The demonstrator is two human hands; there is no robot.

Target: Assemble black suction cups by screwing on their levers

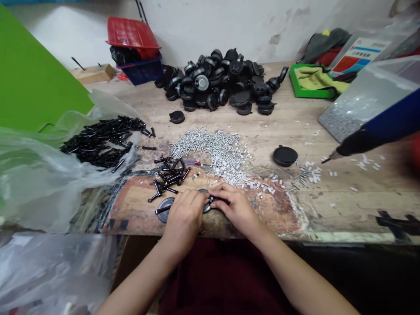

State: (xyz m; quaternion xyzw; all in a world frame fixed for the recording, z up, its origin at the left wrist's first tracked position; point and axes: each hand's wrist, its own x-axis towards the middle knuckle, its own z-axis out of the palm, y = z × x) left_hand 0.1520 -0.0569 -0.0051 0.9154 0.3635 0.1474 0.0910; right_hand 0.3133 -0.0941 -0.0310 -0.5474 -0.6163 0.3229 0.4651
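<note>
At the near edge of the bench, my left hand (pixel 186 211) is closed over a round grey-black disc (pixel 205 206), a part like a suction-cup base. My right hand (pixel 236 209) pinches at the right side of that disc with thumb and fingers; a small dark piece shows at its fingertips, too small to name. Much of the disc is hidden by both hands. Left of my left hand lies a second grey disc (pixel 164 205) with a black lever (pixel 162 210) across it. Loose black levers (pixel 172 174) are heaped just beyond my left hand.
Silver screws (pixel 203 142) and white plastic bits (pixel 236 175) lie beyond my hands. Black round bases (pixel 213 81) are piled at the back. A bag of black levers (pixel 101 138) is left. A blue electric screwdriver (pixel 377 124) juts in from the right, near a clear bin (pixel 370 100).
</note>
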